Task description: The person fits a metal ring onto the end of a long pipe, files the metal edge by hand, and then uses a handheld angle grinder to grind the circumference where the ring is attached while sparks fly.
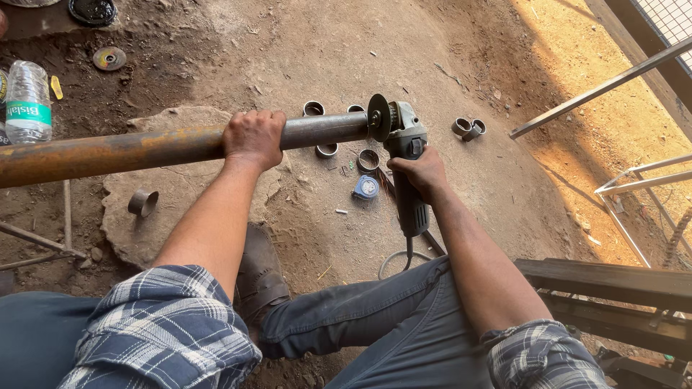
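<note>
A long rusty steel pipe (130, 150) runs across the view from the left edge to the middle. My left hand (254, 137) grips it from above near its grey right end. My right hand (422, 173) holds an angle grinder (405, 155) by its body, handle pointing toward me. The grinder's disc (378, 117) sits against the end of the pipe. Several short cut pipe rings (368, 159) lie on the dirt below the pipe end, with a small blue tape measure (366, 188) beside them.
A flat stone (133, 230) with one ring (142, 202) on it lies under the pipe. A plastic water bottle (28, 101) and a used disc (109, 58) are at the left. Metal frame bars (598, 90) and dark steel sections (613, 288) stand at the right. My shoe (259, 277) rests on the ground.
</note>
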